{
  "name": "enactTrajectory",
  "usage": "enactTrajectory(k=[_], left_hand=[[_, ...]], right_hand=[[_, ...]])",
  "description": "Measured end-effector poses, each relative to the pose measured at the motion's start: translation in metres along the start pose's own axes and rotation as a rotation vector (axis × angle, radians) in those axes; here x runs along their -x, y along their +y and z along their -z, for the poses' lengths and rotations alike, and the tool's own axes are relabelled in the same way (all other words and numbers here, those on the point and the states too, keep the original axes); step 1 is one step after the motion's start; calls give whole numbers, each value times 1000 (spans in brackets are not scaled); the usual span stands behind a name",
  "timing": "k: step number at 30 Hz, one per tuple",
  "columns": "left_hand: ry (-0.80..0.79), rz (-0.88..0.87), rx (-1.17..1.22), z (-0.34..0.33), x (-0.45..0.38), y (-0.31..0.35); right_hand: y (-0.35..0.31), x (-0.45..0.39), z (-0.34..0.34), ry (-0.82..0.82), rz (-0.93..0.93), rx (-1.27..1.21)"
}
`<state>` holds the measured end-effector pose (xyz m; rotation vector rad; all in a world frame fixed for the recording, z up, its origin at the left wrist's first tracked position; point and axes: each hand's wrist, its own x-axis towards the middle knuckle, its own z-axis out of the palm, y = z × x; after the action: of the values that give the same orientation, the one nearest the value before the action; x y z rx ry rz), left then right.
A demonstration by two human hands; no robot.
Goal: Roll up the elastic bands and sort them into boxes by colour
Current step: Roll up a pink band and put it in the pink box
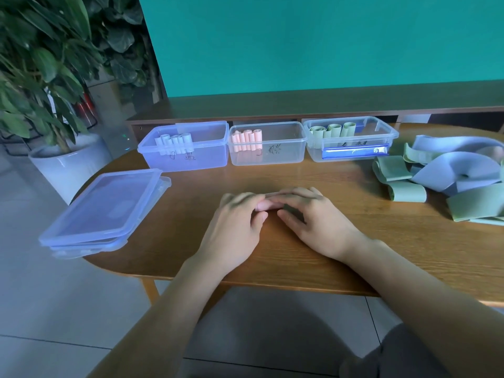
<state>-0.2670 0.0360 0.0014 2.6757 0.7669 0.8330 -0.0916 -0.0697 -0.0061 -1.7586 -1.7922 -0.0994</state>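
Pink roll (268,204) pinched by left hand (234,222), right hand (313,214) | pink box (268,145): pink rolls

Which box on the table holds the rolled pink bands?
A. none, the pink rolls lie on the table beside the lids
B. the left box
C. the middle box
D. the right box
C: the pink rolls stand inside the middle box, while the left box holds pale blue rolls and the right box holds green rolls.
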Motion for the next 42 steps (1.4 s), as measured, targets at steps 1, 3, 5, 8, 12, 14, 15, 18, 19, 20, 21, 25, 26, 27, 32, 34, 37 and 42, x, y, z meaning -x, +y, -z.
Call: enactTrajectory(k=[1, 3, 5, 8, 12, 14, 15, 18, 19, 20, 21, 25, 26, 27, 32, 34, 37, 42], left_hand=[[19, -2, 3, 0, 0, 0], [46, -26, 19, 0, 0, 1], [56, -46, 45, 0, 0, 1], [43, -13, 20, -2, -6, -2], [-19, 22, -40, -4, -14, -6], [-40, 34, -43, -4, -18, -7], [-49, 43, -43, -5, -20, -8], [-86, 67, -39, -7, -27, -12], [-95, 69, -33, -8, -30, -14], [-102, 74, -22, -9, -33, -16], [-109, 82, -8, -9, -35, -18], [-134, 114, 16, -12, -46, -25], [-139, 119, 16, -13, -49, -27], [-143, 121, 16, -14, -52, -29], [-121, 111, 50, -17, -63, -34], [-101, 89, 72, -17, -66, -37], [-82, 74, 111, -18, -71, -40], [-48, 78, 157, -20, -78, -41]], right_hand=[[1, -1, -1, -2, -3, 9], [4, -5, -1, -16, -11, 29], [8, -8, -2, -37, -18, 36], [12, -13, -3, -46, -21, 57], [18, -19, -6, -42, -42, 25], [20, -23, -6, -52, -59, 18], [21, -26, -7, -61, -67, 20], [26, -33, -9, -79, -82, 16], [27, -35, -10, -85, -85, 10], [28, -37, -11, -91, -90, 4], [29, -39, -12, -95, -97, -1], [32, -47, -12, -93, -131, -11], [33, -49, -12, -100, -135, -10], [34, -51, -13, -109, -134, -7], [42, -61, -14, -153, -137, -9], [44, -64, -14, -152, -136, -25], [45, -66, -13, -121, -155, -92], [47, -66, -7, 11, -226, -355]])
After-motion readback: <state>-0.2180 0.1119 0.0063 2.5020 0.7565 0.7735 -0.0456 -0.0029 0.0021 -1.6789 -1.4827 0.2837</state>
